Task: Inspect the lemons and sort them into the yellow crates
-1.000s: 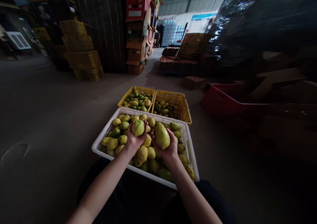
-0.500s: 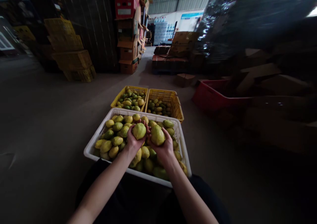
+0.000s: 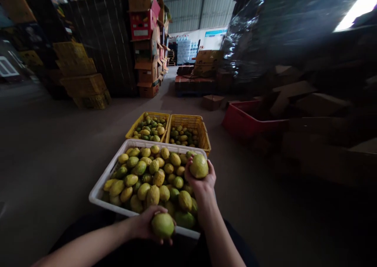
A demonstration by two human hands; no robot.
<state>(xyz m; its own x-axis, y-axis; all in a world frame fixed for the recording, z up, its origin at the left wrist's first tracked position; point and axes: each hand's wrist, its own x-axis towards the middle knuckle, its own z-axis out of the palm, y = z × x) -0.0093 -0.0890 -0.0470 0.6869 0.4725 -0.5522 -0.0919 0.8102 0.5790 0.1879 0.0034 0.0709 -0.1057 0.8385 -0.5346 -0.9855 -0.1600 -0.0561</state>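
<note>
Fruit [image 3: 163, 225] is filling the curled left hand [image 3: 147, 222], lower centre; right hand [image 3: 202, 181] is clasping another fruit [image 3: 199, 166], centre, by white crate [image 3: 96, 196]. Seemingly holding step; next is calling for firm grips.

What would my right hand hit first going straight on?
Probably the white crate's far rim; if your right hand clears it, the right yellow crate beyond. Height is unclear.
</note>
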